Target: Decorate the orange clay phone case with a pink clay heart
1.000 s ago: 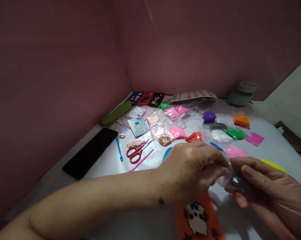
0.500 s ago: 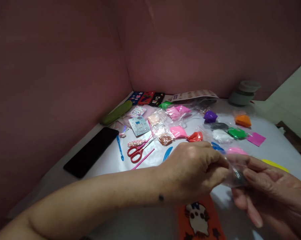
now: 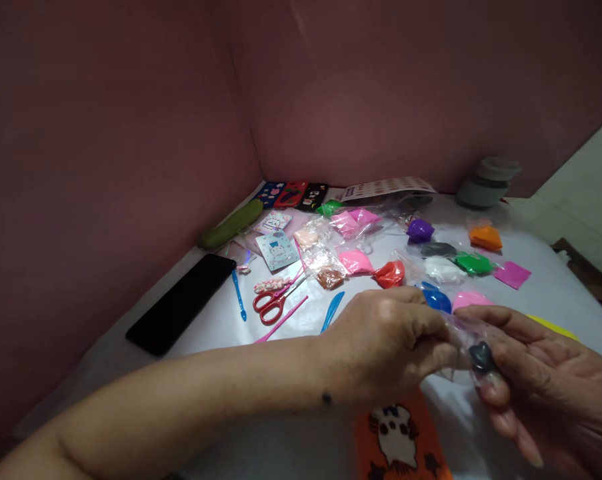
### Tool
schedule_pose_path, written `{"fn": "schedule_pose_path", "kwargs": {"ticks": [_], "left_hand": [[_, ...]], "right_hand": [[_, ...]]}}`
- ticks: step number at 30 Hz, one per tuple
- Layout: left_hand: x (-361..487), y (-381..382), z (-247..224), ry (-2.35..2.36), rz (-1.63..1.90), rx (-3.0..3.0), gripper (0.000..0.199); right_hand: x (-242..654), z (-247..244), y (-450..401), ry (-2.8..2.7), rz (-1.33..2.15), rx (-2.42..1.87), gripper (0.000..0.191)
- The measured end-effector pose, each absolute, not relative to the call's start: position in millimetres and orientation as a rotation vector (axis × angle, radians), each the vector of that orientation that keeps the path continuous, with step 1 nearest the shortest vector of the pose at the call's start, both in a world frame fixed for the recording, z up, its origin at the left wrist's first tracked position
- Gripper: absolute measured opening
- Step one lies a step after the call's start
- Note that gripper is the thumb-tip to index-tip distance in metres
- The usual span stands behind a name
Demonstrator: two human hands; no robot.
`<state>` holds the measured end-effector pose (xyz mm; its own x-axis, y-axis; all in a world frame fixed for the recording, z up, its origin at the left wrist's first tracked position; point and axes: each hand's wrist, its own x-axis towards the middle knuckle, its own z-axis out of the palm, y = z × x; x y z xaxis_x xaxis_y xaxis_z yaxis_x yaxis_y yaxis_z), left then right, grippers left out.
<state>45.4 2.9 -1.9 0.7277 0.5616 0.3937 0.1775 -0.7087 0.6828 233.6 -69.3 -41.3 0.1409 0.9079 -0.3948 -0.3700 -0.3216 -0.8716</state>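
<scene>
Between my two hands is a small clear plastic bag (image 3: 458, 333) with a dark lump, perhaps clay, (image 3: 482, 358) in it. My left hand (image 3: 391, 343) pinches one side of the bag, its arm stretched across the front of the table. On the other side, the thumb and fingers of my right hand (image 3: 541, 380) grip the bag near the dark lump. Below my hands lies an orange panel (image 3: 421, 440) with a white cat face and dark marks. A blue plastic knife (image 3: 333, 311) is just beyond my left wrist.
Several bagged coloured lumps, among them a red one (image 3: 389, 274) and a purple one (image 3: 421, 231), cover the table. Left of them are red-handled scissors (image 3: 269, 308), a black phone (image 3: 183, 303) and a green cucumber-like object (image 3: 232, 225). A lidded jar (image 3: 485, 187) stands near the back wall.
My right fingers have shifted on the bag, and the dark lump now shows more clearly. My left hand has moved slightly, uncovering more of the blue bagged lump behind it.
</scene>
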Motion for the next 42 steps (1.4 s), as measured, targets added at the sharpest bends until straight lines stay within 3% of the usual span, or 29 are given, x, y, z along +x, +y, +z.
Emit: {"fn": "schedule_pose_path", "kwargs": {"ticks": [7,19,35,42], "left_hand": [[44.9,-0.1,-7.7,0.489,0.914,2.32,0.022],[48.0,-4.4,-8.4,0.582,0.847,2.249,0.015],[49.4,0.0,-11.1,0.529,0.764,2.23,0.01],[45.8,0.7,-3.2,0.493,0.874,2.375,0.014]], "right_hand": [[230.2,-39.0,-71.6,-0.672,1.411,-1.214,0.047],[225.0,-33.8,-67.9,-0.641,1.287,-1.266,0.054],[221.6,-29.2,-72.9,-0.713,1.58,-1.167,0.044],[224.2,-25.5,-72.6,-0.788,1.503,-1.169,0.045]]}}
